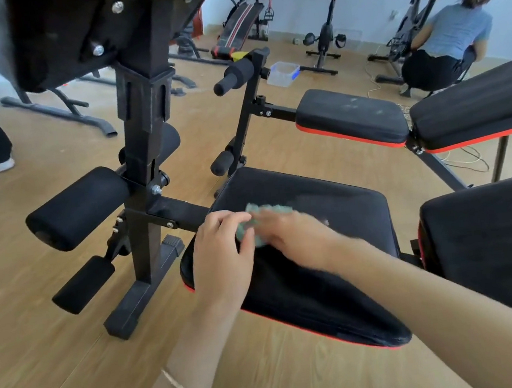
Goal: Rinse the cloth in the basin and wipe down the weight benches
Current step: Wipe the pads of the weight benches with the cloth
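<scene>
Both hands on near bench seat pad [311, 184]. Bunched green cloth [267, 209] btwn them, at pad's front end nr frame. L hand [223, 258]: fingers curled, thumb + fingers pinching cloth edge, prob anchoring wad so it doesn't slip. R hand [294, 232] lies over cloth, blurred; flat or gripping, can't tell. Dusty far bench pad [350, 112] prob next. Floor beyond: clear tub [283, 74], well apart, likely basin, left there for re-rinse trips.

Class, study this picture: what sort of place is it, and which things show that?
Most likely a gym or fitness room: a padded weight bench, an exercise bike and a sit-up board stand on a wooden floor.
</scene>
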